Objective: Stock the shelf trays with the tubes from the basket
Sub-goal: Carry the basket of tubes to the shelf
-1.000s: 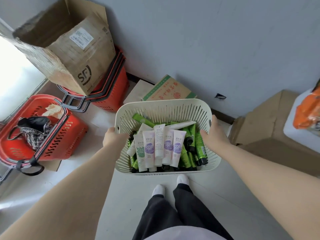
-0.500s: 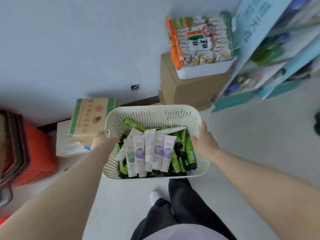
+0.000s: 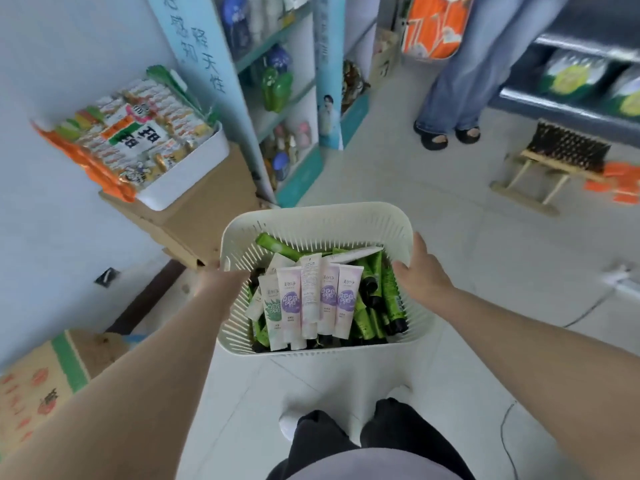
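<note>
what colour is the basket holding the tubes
The basket is cream white, with slotted walls; head view.

i'm looking at a pale blue wall (image 3: 52,202) running down the left, with a white tiled floor (image 3: 485,271) spreading to the right in soft, even light. a blue shelving unit (image 3: 214,57) is standing far, left of centre. a cardboard box (image 3: 207,209) is sitting just beside it, against the wall. a dark rack (image 3: 571,46) is showing far right, with a small wooden stool (image 3: 568,148) sitting near it.

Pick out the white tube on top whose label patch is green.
The white tube just left of the first purple-patched one, toward the left hand; others show purple patches or only print.
</note>
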### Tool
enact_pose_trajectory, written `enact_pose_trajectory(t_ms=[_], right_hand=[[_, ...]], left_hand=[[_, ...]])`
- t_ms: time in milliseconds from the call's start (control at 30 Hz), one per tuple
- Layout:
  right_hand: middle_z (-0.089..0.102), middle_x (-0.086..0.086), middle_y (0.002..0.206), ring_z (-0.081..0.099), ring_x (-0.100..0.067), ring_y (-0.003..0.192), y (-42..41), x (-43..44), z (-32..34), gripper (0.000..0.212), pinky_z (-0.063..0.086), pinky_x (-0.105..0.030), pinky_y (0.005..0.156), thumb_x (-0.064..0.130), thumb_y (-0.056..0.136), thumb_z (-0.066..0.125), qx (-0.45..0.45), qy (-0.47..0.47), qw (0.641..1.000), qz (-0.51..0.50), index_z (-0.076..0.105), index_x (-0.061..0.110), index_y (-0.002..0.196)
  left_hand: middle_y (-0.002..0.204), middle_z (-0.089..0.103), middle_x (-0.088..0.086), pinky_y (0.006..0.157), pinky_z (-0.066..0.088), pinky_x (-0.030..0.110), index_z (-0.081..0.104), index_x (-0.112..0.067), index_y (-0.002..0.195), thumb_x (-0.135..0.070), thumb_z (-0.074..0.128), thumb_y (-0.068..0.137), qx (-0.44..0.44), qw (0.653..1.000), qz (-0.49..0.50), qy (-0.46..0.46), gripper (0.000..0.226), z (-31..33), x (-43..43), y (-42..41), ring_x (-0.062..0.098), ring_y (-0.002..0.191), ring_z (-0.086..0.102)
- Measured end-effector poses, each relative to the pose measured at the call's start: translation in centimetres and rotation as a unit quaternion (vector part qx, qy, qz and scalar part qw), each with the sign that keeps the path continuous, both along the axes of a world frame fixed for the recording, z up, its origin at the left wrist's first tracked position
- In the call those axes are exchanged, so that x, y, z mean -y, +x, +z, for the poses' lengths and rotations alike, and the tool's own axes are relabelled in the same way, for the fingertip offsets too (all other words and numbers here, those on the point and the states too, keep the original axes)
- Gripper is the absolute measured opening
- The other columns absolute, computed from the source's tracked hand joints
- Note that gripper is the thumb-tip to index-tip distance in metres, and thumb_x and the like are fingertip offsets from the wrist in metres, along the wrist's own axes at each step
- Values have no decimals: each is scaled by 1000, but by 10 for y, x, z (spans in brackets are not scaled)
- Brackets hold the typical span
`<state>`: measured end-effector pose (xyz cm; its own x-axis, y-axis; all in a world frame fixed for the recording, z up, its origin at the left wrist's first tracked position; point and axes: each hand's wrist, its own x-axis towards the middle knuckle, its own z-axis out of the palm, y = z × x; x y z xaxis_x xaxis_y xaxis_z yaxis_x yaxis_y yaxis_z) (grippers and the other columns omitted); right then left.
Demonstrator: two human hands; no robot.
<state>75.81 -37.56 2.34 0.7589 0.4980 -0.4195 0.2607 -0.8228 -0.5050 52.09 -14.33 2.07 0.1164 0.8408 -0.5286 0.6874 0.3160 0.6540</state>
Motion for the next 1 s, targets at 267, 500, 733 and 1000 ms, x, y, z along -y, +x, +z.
enact_pose_trajectory(t_ms=[267,500,733,1000], right_hand=[[39,-21,141,51,-36,115,94,160,3,75,45,-38,89,40,97,42,-33,2,986,-165,-9,23,150],[50,-20,119,55,-23,74,143,276,9,70,40,-28,54,37,97,44,-19,1,938,-347,-2,28,149],[55,-8,94,56,-22,59,180,351,18,54,35,-25,40,26,96,42,1,-8,871,-490,12,28,142],[60,-6,98,61,-27,69,220,395,20,51,44,-31,50,23,94,46,22,20,763,-646,22,23,139]], left_hand=[[91,63,6,72,52,37,55,-18,120,-20,70,77,12,989,-145,3,45,1,92,191,27,84,62],[91,62,3,65,48,31,52,-18,130,-21,69,77,37,944,-327,-1,56,-2,182,345,27,79,61],[92,57,10,67,42,34,52,-15,127,-20,67,81,43,878,-477,-19,49,-3,265,485,30,77,52],[91,63,13,58,42,28,60,-15,112,-18,69,78,52,773,-632,-19,35,8,356,630,27,75,59]])
